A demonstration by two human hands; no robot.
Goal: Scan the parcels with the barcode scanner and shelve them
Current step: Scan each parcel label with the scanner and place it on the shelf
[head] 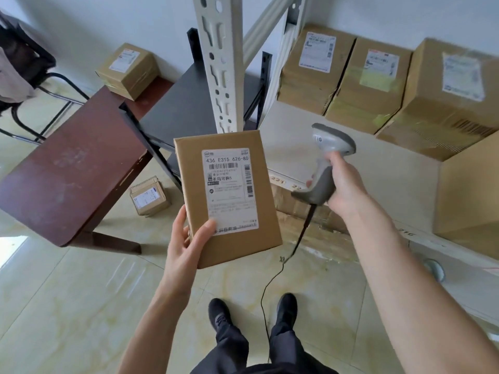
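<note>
We saw the left hand (pixel 186 244) holding a flat cardboard parcel (pixel 229 195) by its lower left corner, label side up. The thumb lay across the top face, its tip touching the bottom left edge of the white shipping label (pixel 231 188), while the other fingers were curled beneath the box, mostly hidden. The parcel was held in the air above the floor (pixel 81 292), just left of the shelf (pixel 351 168).

The right hand (pixel 343 187) gripped the handle of a grey barcode scanner (pixel 326 163), fingers wrapped round it; the scanner's head sat up and to the right of the parcel, apart from it. We could not tell whether the trigger was pressed. Its black cable (pixel 272 282) hung down between the person's shoes.

The label read "436 E315 626-80" above a barcode; the smaller printed lines were too fine for us to read. Tags on the shelf edge showed "221" and a partly hidden "22".

Three taped boxes (pixel 378 85) stood in a row at the back of the shelf, their labels blurred, and a larger box (pixel 469 195) was cut off at the right edge. One small box (pixel 127 70) sat on a dark brown surface (pixel 67 184) at left, and another small box (pixel 149 195) lay on the floor beneath it.
</note>
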